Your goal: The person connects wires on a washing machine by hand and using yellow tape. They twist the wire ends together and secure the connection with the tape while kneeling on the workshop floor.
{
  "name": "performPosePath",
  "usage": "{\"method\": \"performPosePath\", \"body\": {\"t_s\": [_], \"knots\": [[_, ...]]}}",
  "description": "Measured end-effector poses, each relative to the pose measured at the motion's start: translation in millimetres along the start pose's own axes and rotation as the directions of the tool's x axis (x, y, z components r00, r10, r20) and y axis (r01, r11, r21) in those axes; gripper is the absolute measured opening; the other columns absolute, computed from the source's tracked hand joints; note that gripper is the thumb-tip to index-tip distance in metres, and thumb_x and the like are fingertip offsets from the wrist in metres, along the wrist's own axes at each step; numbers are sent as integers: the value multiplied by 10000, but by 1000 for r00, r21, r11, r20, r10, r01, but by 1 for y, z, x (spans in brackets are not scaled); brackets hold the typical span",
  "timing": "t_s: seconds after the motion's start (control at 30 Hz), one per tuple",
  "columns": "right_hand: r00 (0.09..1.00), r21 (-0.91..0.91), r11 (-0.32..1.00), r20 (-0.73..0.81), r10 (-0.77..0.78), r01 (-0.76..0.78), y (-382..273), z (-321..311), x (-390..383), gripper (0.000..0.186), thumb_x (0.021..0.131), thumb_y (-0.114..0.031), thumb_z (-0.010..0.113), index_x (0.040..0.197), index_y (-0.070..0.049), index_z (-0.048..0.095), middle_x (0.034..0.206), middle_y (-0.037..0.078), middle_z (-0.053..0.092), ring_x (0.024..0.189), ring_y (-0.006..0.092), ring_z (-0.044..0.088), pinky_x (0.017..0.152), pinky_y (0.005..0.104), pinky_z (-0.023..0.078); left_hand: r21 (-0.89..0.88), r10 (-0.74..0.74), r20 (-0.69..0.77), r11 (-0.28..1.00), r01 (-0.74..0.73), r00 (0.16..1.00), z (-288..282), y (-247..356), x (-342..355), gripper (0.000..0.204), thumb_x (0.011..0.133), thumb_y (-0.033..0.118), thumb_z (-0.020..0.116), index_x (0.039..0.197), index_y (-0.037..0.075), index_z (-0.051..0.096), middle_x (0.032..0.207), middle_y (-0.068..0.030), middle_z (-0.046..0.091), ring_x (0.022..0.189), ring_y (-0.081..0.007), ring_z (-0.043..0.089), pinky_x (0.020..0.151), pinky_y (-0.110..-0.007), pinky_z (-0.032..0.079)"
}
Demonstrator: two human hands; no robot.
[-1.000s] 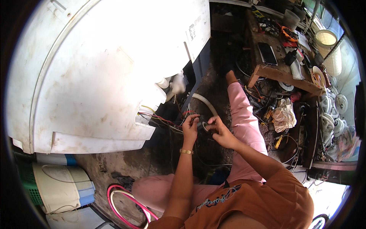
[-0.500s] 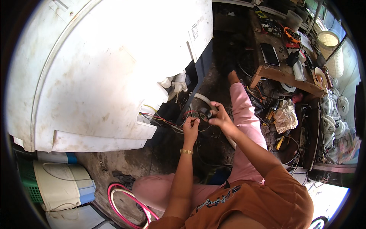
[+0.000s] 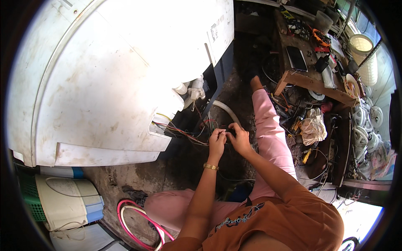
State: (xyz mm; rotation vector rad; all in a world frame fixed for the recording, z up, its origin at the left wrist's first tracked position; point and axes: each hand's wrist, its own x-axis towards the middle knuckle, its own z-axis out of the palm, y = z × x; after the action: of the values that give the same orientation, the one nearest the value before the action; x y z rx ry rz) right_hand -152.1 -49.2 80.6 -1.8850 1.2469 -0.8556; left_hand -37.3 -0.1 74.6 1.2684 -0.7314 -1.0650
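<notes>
A large white appliance casing [image 3: 100, 96] lies tipped at the left, with a bundle of thin coloured wires [image 3: 181, 131] coming out of its lower corner. Those wires run to my left hand [image 3: 216, 144], whose thumb and fingers pinch them near their ends. My right hand [image 3: 240, 140] is closed just beside it, fingertips almost touching the left ones. Whatever the right fingers pinch is too small and hidden to name. Above the hands a pale hose [image 3: 225, 107] curves out over the floor. A white plastic fitting [image 3: 197, 89] shows in the casing's opening.
At the upper right stands a wooden bench [image 3: 307, 75] with a dark flat device [image 3: 296, 58] on it. A crumpled cloth [image 3: 313, 127] and tools lie beyond my outstretched leg. Pink and white hose [image 3: 125, 213] coils at lower left, near a cream plastic tub [image 3: 63, 201].
The black tape roll that was in my right hand no longer shows. My right hand has come down and closed beside the left, which has shifted slightly right.
</notes>
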Motion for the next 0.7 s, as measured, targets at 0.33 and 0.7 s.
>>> {"method": "performPosePath", "body": {"t_s": [0.33,0.7], "knots": [[980,106,994,193,-48,28,8,-16,4,180,832,-120,663,974,-19,618,867,146,638,822,286,599,738,361,479,371,117,62,919,-132,991,-5,4,-3,55,931,68,528,925,39,574,635,-14,493,534,-98,436,509,-254,355],[866,388,813,430,256,-433,40,-15,0,158,856,-129,649,932,8,641,838,25,631,766,90,567,699,256,465,928,570,-16,315,-200,822,23,18,-46,165,829,131,676,949,77,576,952,-103,522,851,-257,532,729,-348,442]]}}
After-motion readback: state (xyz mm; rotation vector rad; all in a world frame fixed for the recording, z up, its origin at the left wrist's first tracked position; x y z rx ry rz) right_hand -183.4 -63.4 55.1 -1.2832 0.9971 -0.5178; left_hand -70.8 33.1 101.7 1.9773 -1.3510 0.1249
